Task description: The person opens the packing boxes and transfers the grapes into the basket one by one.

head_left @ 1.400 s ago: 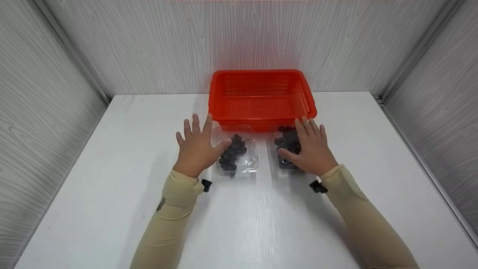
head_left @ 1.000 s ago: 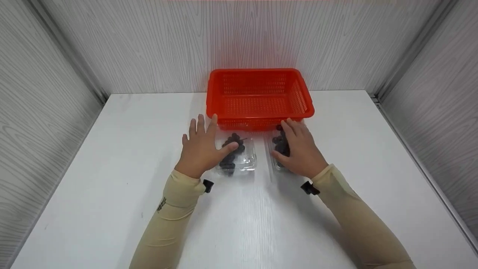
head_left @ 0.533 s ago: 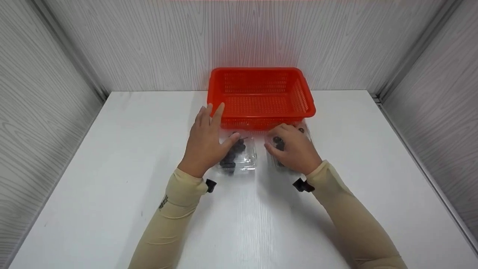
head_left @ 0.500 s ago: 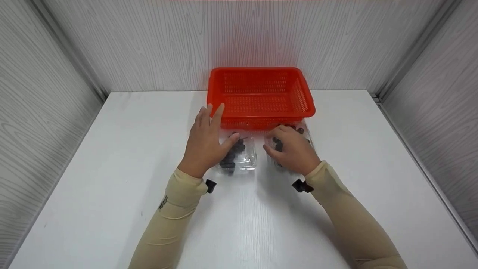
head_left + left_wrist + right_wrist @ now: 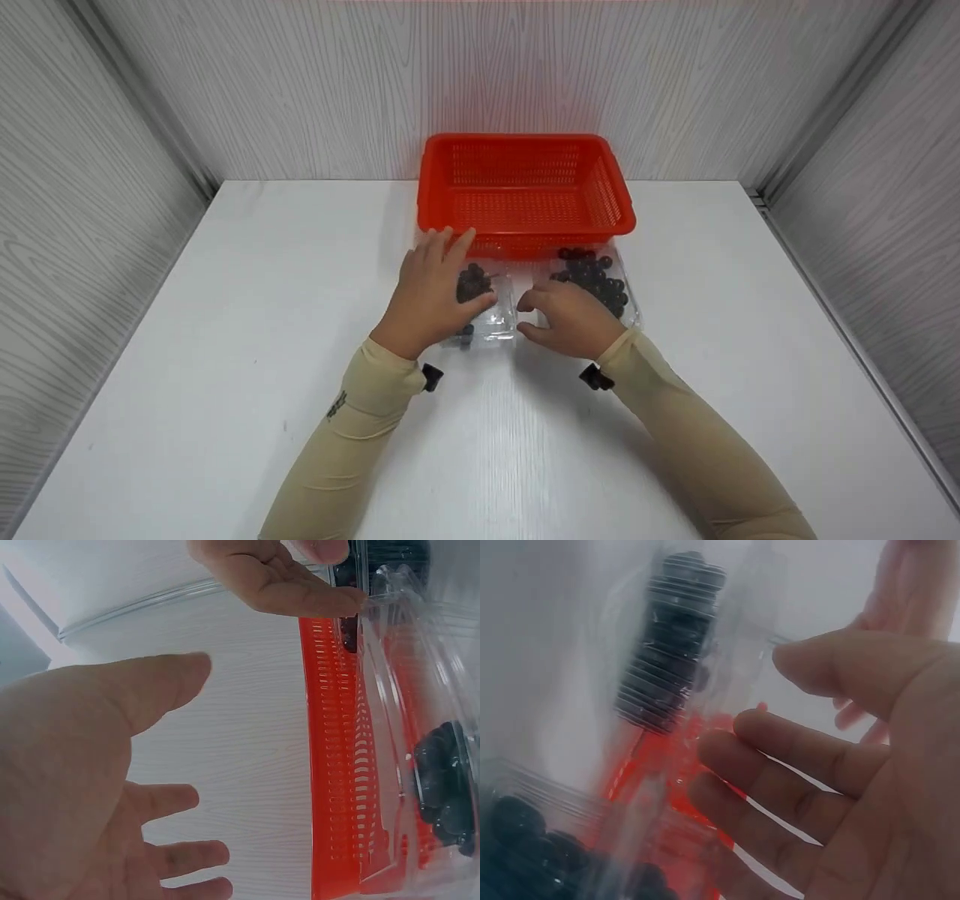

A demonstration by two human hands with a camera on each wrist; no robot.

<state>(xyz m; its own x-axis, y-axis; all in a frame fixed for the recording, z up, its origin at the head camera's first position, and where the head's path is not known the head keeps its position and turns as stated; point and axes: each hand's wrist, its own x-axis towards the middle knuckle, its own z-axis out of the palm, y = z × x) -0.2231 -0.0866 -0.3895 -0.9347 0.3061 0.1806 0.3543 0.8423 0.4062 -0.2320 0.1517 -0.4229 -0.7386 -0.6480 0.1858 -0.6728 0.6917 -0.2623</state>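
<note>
My left hand (image 5: 431, 296) hovers over the left side of a clear plastic clamshell box (image 5: 501, 311) holding a bunch of dark grapes (image 5: 473, 280). Its thumb is spread from the fingers, and nothing is between them. Beside that box's right edge is my right hand (image 5: 574, 319), thumb and fingers apart and loosely bent. In the left wrist view, a fingertip of the right hand (image 5: 277, 585) appears at the box's clear edge; contact is uncertain. A second clear box (image 5: 632, 311) with dark grapes (image 5: 596, 279) lies partly under the right hand.
A red plastic basket (image 5: 525, 225) with perforated sides stands behind both boxes, near the back wall (image 5: 517, 67). The white tabletop (image 5: 300, 262) stretches out on both sides. Grey wood-grain panels (image 5: 870, 187) enclose the table left and right.
My right hand has moved left off the right box, uncovering more of its grapes. My left hand has shifted rightward and slightly nearer, covering more of the left box.
</note>
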